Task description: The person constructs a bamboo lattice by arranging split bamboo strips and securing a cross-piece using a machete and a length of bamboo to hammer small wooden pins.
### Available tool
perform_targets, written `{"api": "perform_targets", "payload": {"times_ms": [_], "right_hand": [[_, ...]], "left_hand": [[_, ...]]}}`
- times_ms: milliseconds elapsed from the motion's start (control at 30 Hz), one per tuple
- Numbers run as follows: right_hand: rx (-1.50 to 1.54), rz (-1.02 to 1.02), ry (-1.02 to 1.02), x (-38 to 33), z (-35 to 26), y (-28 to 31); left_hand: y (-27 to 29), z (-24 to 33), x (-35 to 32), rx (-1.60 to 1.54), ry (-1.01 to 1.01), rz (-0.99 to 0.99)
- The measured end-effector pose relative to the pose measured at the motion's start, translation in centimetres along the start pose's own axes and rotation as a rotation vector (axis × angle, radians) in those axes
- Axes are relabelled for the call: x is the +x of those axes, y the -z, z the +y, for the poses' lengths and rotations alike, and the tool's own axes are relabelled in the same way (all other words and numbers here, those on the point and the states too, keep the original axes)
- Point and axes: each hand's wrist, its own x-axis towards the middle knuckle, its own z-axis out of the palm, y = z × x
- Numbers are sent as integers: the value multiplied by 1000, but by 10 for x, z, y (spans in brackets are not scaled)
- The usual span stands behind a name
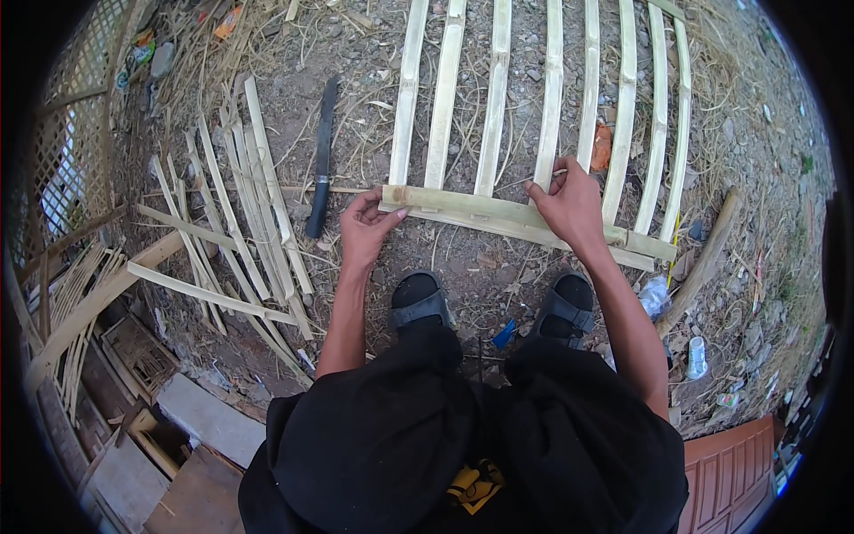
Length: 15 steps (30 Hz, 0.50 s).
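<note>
Left of our left hand (363, 230) lie loose bamboo strips (269, 169), then — nearer it — a long knife (326, 142). That hand clamps the left end of the bamboo crosspiece (485, 206); our right hand (574, 209) pinches one slat (552, 80) just beyond it. Farther right lies a thick stick (707, 258).

Open gaps between slats (495, 98), knife (323, 165) leftward

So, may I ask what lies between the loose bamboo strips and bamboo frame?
The head view shows the left hand and a machete on the ground.
</note>
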Motion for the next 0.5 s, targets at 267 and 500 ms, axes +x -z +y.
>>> {"api": "perform_targets", "payload": {"times_ms": [267,500], "right_hand": [[-3,-2,-6,0,2,0],[-5,-1,3,1,3,-1]], "left_hand": [[7,3,3,7,56,-1],[5,-1,3,-25,70,51]]}}
